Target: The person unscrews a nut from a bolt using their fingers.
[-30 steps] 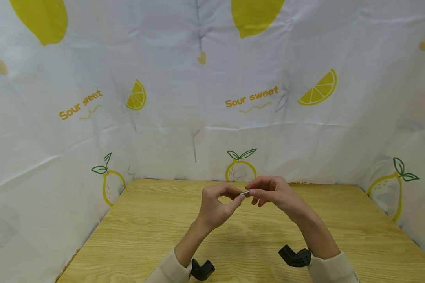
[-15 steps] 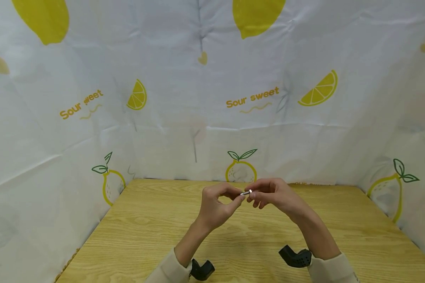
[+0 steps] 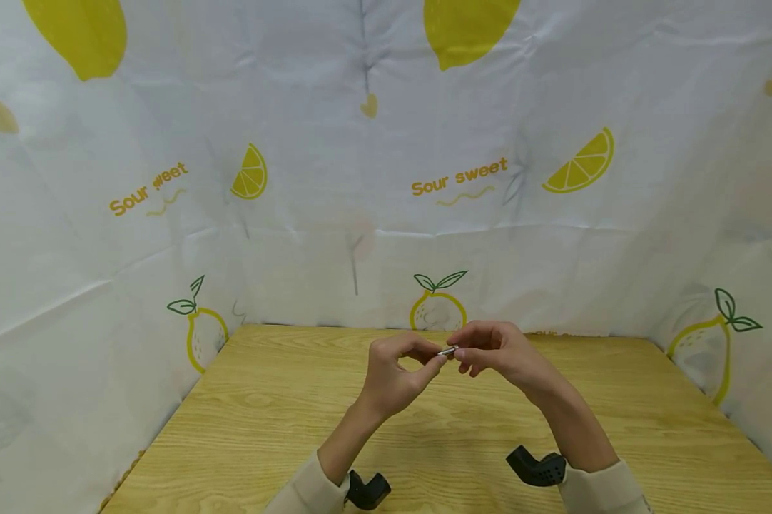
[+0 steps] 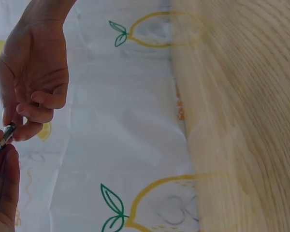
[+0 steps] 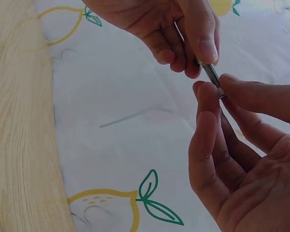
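Observation:
A small silver bolt [image 3: 448, 350] is held between both hands, above the wooden table. My left hand [image 3: 392, 382] pinches one end between thumb and forefinger. At the other end, my right hand [image 3: 508, 357] has its thumb and fingertips around the bolt's flat head. The threaded shank of the bolt [image 5: 211, 73] shows between the two sets of fingers in the right wrist view, where the left hand [image 5: 164, 24] comes from the top. Seen from the left wrist, the bolt [image 4: 5, 137] lies slanted at the left edge, its left-hand end hidden by fingers.
The light wooden table [image 3: 283, 428] spreads beneath both arms. A white cloth [image 3: 322, 193] printed with lemons and "Sour sweet" hangs behind and at the sides. Black curved mounts, one left [image 3: 368, 490] and one right [image 3: 536, 465], stick out at the sleeve cuffs.
My right fingertips dip slightly, baring the bolt's head half a second ago, then rise again around it. The left hand stays nearly still, gripping its end throughout.

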Available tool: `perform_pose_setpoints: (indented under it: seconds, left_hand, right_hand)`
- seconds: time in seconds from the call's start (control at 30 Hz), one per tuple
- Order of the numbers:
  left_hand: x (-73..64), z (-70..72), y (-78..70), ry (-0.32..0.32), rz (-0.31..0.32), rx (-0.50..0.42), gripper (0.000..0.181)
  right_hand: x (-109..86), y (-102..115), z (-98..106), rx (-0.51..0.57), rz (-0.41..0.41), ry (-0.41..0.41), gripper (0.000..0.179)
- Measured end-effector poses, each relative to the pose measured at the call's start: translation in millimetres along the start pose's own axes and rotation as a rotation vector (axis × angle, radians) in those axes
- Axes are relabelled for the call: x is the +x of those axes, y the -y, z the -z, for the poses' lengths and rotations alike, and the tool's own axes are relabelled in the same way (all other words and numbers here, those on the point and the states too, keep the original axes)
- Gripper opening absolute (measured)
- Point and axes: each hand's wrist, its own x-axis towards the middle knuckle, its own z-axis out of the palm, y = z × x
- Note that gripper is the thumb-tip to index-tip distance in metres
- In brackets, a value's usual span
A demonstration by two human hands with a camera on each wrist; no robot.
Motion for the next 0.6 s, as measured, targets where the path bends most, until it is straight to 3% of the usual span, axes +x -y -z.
perform_pose_setpoints:
  seconds: [0.6]
  left_hand:
    - [-0.8, -1.3, -2.1, -0.017, 0.03, 0.016, 0.005]
  right_hand:
    - [0.2, -0.2, -0.4, 0.01, 0.017, -0.026, 0.025]
